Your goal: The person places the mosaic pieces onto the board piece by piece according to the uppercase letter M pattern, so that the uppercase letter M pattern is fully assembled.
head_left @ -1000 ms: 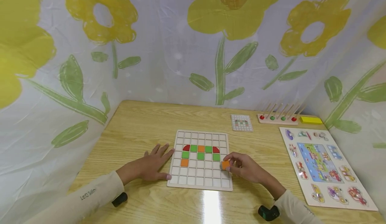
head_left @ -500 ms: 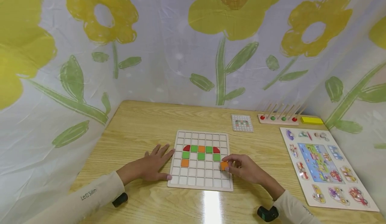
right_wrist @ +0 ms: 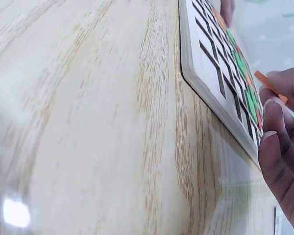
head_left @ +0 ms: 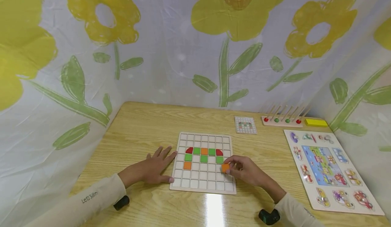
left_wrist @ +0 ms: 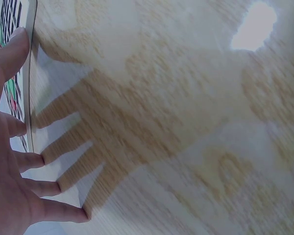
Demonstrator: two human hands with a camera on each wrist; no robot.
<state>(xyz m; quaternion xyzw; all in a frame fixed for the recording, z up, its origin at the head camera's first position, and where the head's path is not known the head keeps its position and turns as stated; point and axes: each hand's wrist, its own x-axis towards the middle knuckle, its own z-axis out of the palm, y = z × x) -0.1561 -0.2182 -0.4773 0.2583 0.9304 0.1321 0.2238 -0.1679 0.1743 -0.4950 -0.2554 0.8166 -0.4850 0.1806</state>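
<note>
A white grid board lies on the wooden table, with green, orange and red tiles set in several of its cells. My right hand pinches an orange square tile between thumb and finger, over the right side of the board, below a green tile. In the right wrist view the pinched orange tile is tilted and seen edge-on, above the board's surface. My left hand lies with fingers spread at the board's left edge, thumb and a fingertip touching it. The left wrist view shows those straight fingers.
A small pattern card lies behind the board. At the back right stand a peg rack with red and green beads and a yellow block. A picture puzzle board lies at the right. A floral curtain closes the back.
My right hand has shifted slightly left, carrying the orange tile further over the board's right columns; the tile's angle has changed a little. My left hand has stayed in place.
</note>
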